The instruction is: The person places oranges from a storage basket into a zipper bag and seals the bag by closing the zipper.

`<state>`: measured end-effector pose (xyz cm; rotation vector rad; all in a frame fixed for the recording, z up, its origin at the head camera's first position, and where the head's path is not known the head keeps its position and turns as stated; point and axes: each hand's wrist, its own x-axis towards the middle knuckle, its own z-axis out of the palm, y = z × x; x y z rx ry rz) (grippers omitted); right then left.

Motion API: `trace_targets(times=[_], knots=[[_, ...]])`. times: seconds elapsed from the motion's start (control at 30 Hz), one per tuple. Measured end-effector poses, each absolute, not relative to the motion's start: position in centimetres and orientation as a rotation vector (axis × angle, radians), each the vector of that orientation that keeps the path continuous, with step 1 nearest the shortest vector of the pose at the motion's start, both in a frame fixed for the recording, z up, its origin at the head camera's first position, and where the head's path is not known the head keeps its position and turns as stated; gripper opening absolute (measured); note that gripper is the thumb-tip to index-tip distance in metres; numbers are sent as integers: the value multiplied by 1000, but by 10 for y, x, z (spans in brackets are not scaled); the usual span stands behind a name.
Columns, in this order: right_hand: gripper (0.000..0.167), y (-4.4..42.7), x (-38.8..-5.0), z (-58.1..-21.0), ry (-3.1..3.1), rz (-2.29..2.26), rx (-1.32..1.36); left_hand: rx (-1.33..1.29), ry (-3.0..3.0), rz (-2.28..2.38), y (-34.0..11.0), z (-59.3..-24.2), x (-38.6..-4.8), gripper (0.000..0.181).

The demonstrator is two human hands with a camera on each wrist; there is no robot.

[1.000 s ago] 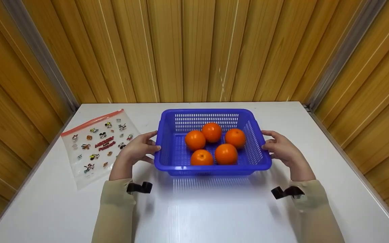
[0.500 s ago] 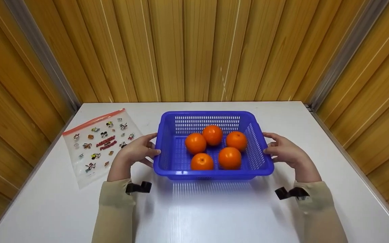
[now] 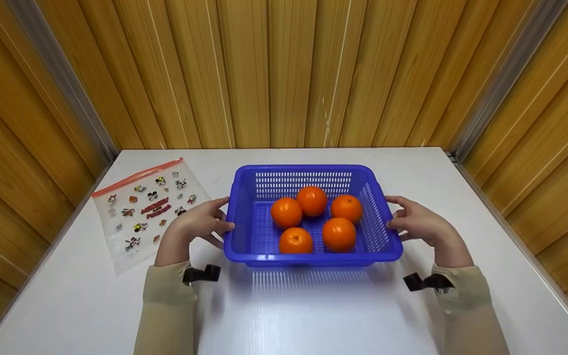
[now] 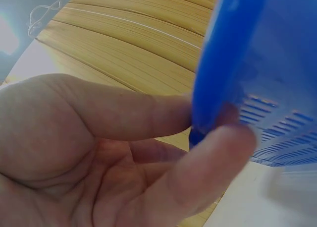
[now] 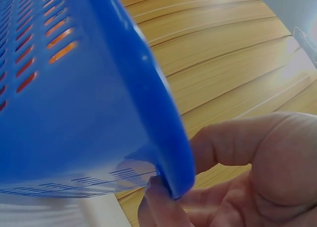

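Note:
A blue plastic basket [image 3: 308,258] with slotted walls is at the middle of the white table, several oranges [image 3: 339,234] lying in it. My left hand [image 3: 198,223] grips its left rim; in the left wrist view the thumb presses the rim's outer side and fingers curl under the edge. The right hand [image 3: 421,224] grips the opposite rim the same way, and the right wrist view shows fingertips [image 5: 161,202] hooked beneath the rim [image 5: 173,152]. Shadows under the basket suggest a gap above the table, but how high I cannot tell.
A clear zip bag [image 3: 148,217] with a red top strip and cartoon prints lies flat on the table [image 3: 313,315], left of the basket. Wood-look panel walls [image 3: 284,74] stand behind the table and along both sides.
The basket has come slightly nearer to me, held by both hands. The front right orange has shifted a little to the right inside it. The bag keeps its place.

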<state>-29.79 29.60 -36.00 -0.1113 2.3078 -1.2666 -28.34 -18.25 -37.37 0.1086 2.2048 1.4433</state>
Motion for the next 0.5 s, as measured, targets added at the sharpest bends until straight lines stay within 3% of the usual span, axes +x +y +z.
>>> trace_targets(times=[0.17, 0.3, 0.5], knots=[[81, 296, -297, -359, 2306, -1271, -116, 111, 2217, 1425, -184, -373, -283, 81], [81, 296, -297, -359, 2307, -1266, -123, 64, 2289, 1461, -190, -373, -286, 69], [81, 296, -297, -359, 2308, -1265, -122, -274, 2676, 1431, -207, -381, -299, 68]])
